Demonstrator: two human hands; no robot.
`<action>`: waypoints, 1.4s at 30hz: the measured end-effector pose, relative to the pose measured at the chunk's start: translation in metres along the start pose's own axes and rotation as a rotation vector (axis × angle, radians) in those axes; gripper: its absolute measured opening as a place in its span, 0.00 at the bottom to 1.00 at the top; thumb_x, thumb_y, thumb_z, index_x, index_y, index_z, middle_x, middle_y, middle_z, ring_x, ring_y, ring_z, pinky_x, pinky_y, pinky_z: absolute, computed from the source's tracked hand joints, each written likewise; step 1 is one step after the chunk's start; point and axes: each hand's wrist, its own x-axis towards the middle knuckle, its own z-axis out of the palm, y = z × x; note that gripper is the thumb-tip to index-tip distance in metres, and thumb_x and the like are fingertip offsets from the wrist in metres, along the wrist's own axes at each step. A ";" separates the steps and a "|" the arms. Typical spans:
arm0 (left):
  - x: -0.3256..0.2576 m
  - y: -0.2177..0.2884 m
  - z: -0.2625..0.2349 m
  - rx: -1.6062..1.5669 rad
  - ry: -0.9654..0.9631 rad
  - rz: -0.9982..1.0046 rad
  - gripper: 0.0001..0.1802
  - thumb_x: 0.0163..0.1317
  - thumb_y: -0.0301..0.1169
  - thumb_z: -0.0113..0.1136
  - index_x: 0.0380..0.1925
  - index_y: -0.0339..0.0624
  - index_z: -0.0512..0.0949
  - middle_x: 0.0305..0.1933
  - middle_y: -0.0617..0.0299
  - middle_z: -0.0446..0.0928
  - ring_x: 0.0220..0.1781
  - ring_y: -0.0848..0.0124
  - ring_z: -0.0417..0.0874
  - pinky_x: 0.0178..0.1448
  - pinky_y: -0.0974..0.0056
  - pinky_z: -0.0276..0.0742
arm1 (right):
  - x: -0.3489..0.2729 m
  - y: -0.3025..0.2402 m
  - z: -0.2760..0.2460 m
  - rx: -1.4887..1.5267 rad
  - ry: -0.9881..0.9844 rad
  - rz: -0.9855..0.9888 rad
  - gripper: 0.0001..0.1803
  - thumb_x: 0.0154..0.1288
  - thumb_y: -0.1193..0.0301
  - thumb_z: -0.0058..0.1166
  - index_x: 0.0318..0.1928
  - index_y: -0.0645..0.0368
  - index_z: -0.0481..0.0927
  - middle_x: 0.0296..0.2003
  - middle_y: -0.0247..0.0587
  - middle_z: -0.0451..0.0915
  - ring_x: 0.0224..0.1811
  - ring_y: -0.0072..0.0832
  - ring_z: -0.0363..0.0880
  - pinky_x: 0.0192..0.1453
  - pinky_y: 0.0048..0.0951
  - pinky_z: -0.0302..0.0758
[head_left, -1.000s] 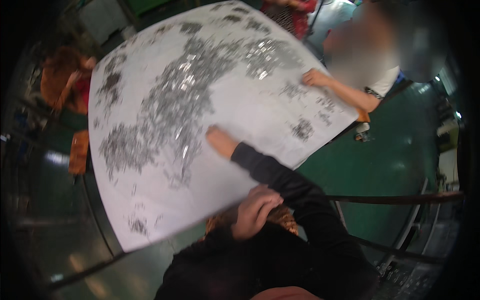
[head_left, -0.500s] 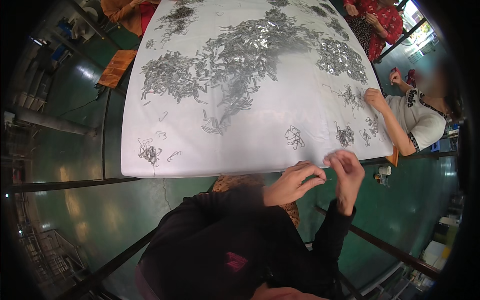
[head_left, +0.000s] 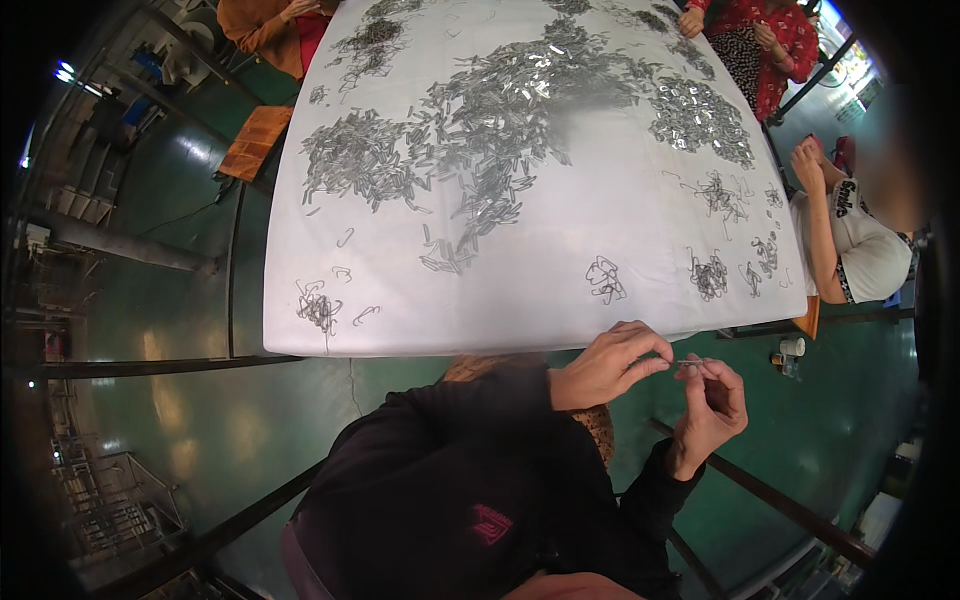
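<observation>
Just off the table's near edge, my left hand [head_left: 615,362] and my right hand [head_left: 708,408] face each other with their fingertips pinched. A small thin metal piece [head_left: 687,362] spans the gap between them, gripped from both sides; it is too small to tell whether it is one part or two joined. Nearest on the white-covered table [head_left: 520,310] lies a little group of bent wire hooks [head_left: 604,280]. A second heap of wire hooks [head_left: 709,276] sits to its right, and another pile [head_left: 317,308] at the near left corner.
A large spread of small flat metal clips [head_left: 510,110] covers the table's middle, with more clips [head_left: 700,120] at the right. One co-worker in white [head_left: 850,240] sits at the right edge; others are at the far side. A wooden stool [head_left: 255,142] stands left.
My right hand has come down from the table edge and met my left fingertips at the thin metal piece. The co-worker at the right has drawn a hand back from the table.
</observation>
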 end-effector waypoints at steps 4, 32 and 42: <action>0.005 -0.028 -0.056 0.219 0.234 -0.064 0.18 0.58 0.32 0.68 0.48 0.42 0.77 0.49 0.59 0.79 0.52 0.64 0.80 0.54 0.61 0.75 | 0.001 0.004 0.002 0.027 -0.062 -0.015 0.11 0.54 0.93 0.56 0.36 0.68 0.77 0.32 0.42 0.79 0.31 0.27 0.80 0.49 0.33 0.81; 0.037 -0.157 -0.259 1.197 -0.001 -0.536 0.17 0.46 0.40 0.65 0.23 0.35 0.85 0.21 0.49 0.81 0.28 0.56 0.85 0.38 0.57 0.77 | 0.003 -0.008 -0.021 0.106 0.034 0.089 0.10 0.55 0.86 0.61 0.39 0.66 0.84 0.34 0.36 0.84 0.37 0.17 0.82 0.42 0.17 0.77; 0.055 -0.154 -0.274 1.399 -0.078 -0.571 0.20 0.60 0.42 0.56 0.38 0.33 0.81 0.39 0.37 0.82 0.45 0.42 0.82 0.50 0.47 0.76 | 0.011 -0.001 -0.037 0.128 0.036 0.071 0.08 0.56 0.82 0.60 0.37 0.63 0.85 0.31 0.32 0.84 0.34 0.13 0.79 0.38 0.15 0.75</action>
